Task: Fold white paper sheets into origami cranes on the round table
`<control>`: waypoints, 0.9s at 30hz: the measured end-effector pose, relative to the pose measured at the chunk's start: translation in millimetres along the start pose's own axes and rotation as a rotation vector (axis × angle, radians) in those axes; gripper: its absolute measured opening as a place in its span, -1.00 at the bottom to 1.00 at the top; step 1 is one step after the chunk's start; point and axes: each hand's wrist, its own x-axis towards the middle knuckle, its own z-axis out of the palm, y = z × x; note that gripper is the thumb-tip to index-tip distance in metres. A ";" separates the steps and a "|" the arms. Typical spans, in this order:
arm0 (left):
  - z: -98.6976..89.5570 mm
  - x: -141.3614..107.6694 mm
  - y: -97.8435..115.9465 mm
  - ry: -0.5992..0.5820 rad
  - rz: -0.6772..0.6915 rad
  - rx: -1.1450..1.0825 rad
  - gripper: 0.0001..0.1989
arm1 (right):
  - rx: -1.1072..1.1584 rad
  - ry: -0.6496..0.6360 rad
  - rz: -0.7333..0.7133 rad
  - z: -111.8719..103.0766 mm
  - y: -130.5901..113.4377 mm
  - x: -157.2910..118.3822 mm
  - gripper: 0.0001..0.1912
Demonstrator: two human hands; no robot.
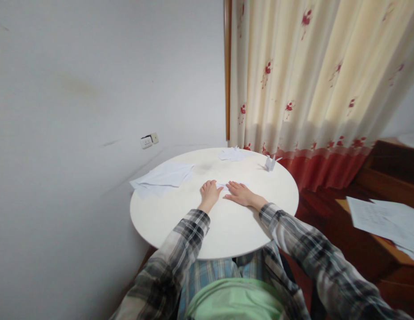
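A small white paper piece (pixel 222 186) lies flat on the round white table (pixel 227 235), between my two hands. My left hand (pixel 210 193) rests at its left end, fingers curled down with the thumb stretched toward the paper; whether it pinches the edge is too small to tell. On the right side, my right hand (pixel 239 194) lies flat with its fingers spread over the paper, pressing on it and covering part of it. A folded paper figure with pointed tips, like a crane, (pixel 270 163) stands at the table's back right.
Larger white sheets (pixel 166 175) lie at the table's left edge, and more paper (pixel 231 154) is at the back. A wall socket (pixel 146 142) is at the left, a curtain (pixel 293 89) behind. Papers (pixel 383 220) rest on wooden furniture at the right.
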 end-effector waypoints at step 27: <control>2.7 -2.7 5.5 -0.296 0.417 0.023 -0.42 | 0.021 -0.009 0.020 2.3 -1.4 -1.6 -0.13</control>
